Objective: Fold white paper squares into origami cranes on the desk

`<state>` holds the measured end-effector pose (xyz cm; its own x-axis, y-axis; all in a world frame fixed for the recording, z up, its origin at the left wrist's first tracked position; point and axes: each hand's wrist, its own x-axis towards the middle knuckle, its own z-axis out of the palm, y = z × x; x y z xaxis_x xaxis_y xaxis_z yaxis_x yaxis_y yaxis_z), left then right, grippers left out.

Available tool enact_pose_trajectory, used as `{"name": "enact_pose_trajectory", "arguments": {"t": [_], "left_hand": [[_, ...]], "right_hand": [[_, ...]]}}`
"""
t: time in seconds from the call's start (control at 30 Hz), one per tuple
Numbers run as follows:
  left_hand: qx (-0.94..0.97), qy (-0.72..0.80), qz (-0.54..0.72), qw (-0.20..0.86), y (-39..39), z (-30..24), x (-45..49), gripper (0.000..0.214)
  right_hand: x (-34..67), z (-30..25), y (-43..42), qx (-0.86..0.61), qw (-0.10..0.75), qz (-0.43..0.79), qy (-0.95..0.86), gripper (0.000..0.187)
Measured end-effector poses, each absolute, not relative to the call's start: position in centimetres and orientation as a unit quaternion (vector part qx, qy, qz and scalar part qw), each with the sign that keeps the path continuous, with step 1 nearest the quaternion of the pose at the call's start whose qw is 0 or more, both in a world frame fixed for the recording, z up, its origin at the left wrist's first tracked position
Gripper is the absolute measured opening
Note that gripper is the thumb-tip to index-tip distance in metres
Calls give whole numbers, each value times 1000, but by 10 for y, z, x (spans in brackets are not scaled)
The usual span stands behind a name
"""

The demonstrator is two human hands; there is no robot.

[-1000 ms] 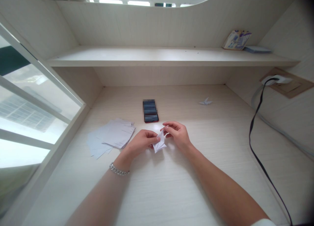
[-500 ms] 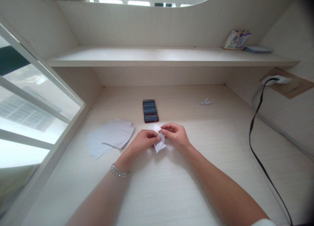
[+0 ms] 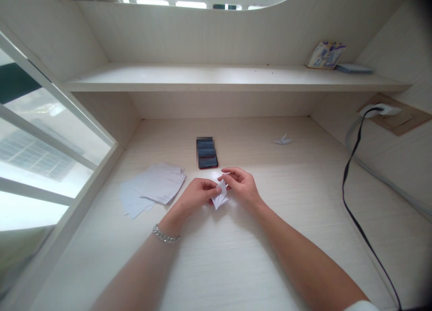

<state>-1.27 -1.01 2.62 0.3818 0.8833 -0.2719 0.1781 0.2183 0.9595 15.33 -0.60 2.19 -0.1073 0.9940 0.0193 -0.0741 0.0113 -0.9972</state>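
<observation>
Left hand: closed in a pinch, thumb laid over a folded white paper piece, fingers beneath it. Right hand: fingers curled, thumb and forefinger close together at the paper's upper tip; cannot tell whether they grip it. Folded piece sits between the two hands, over the counter, pleated points fanning toward the wearer. Chain bracelet on left wrist. Loose white paper sheets overlap in a pile just left of the left hand. Smartphone, screen partly pixelated, lies just beyond the hands. Small folded paper crane rests beyond and right of the right hand. Black cable hangs well to the right of both.
</observation>
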Motion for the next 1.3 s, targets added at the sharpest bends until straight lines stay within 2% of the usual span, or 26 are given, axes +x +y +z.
{"name": "enact_pose_trajectory", "arguments": {"t": [0.23, 0.4, 0.53, 0.63, 0.97, 1.3], "left_hand": [[557, 453, 294, 631, -11, 31, -10, 29], [549, 453, 339, 615, -10, 31, -7, 33], [527, 485, 397, 574, -7, 27, -5, 37], [526, 500, 417, 548, -6, 24, -4, 36], [545, 518, 438, 492, -8, 23, -2, 33], [529, 470, 459, 537, -5, 12, -5, 36]], "right_hand": [[151, 20, -7, -489, 507, 470, -532, 25], [151, 18, -5, -475, 501, 497, -526, 33], [151, 15, -3, -454, 450, 539, -549, 29], [151, 14, -3, -441, 426, 591, -524, 33], [148, 10, -5, -426, 440, 618, -492, 39], [148, 10, -5, -413, 442, 639, -475, 44]]}}
